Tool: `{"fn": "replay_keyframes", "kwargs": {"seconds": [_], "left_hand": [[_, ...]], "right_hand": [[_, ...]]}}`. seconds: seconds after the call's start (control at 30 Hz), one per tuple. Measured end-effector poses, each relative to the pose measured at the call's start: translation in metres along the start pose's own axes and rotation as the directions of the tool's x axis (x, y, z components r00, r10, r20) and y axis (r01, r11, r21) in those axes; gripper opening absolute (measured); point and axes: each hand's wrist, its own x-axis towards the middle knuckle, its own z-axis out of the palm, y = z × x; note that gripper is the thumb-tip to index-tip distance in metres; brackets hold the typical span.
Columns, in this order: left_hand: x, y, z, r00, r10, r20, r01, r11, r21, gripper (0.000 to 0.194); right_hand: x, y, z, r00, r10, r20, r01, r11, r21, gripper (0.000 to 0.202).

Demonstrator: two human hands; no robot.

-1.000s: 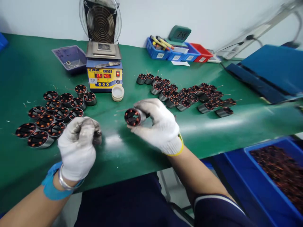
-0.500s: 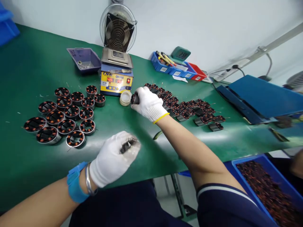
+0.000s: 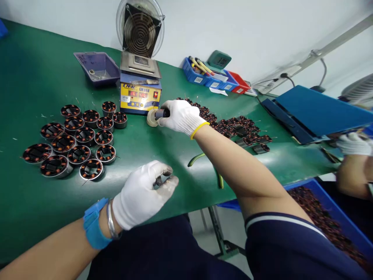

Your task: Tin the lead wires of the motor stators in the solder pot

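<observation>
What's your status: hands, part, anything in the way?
Right hand grips a dark cylindrical part at the pale cup, contact unclear. Left hand part-open over the bench. Possible obstacle: green-handled tool, partly hidden by right forearm.

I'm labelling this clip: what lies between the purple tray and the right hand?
Head view: the yellow-fronted machine, then the dark part the right hand grips.

Dark cylinder [image 3: 160, 113] partly hidden by right hand [image 3: 180, 116]; fan [image 3: 140, 34] cut off by top edge.

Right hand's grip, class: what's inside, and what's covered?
Part of a dark cylinder shows, overlapping the pale dish in view; whether they touch is unclear. The right hand covers the rest.
</observation>
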Motion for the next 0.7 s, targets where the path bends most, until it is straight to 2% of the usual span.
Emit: {"fn": "replay_keyframes", "kwargs": {"seconds": [0.33, 0.4, 0.5, 0.6, 0.7], "left_hand": [[-0.001, -0.001, 0.001, 0.996, 0.083, 0.020, -0.084, 0.993, 0.081, 0.012], [-0.001, -0.001, 0.001, 0.995, 0.096, 0.023, -0.098, 0.991, 0.088, 0.012], [0.000, -0.001, 0.002, 0.995, 0.092, 0.031, -0.095, 0.991, 0.096, 0.012], [-0.001, -0.002, 0.003, 0.996, 0.078, 0.049, -0.082, 0.992, 0.099, 0.011], [-0.002, -0.004, 0.004, 0.995, 0.077, 0.069, -0.084, 0.991, 0.104, 0.011]], "right_hand": [[-0.003, 0.004, 0.004, 0.998, 0.060, -0.036, -0.057, 0.996, 0.070, 0.041], [-0.004, 0.007, 0.004, 0.997, 0.068, -0.047, -0.064, 0.994, 0.090, 0.044], [-0.010, 0.013, 0.001, 0.990, 0.067, -0.121, -0.055, 0.993, 0.104, 0.054], [-0.021, 0.014, -0.006, 0.983, 0.016, -0.181, -0.017, 1.000, -0.004, 0.055], [-0.028, 0.007, -0.009, 0.989, -0.060, -0.134, 0.044, 0.992, -0.120, 0.043]]}}
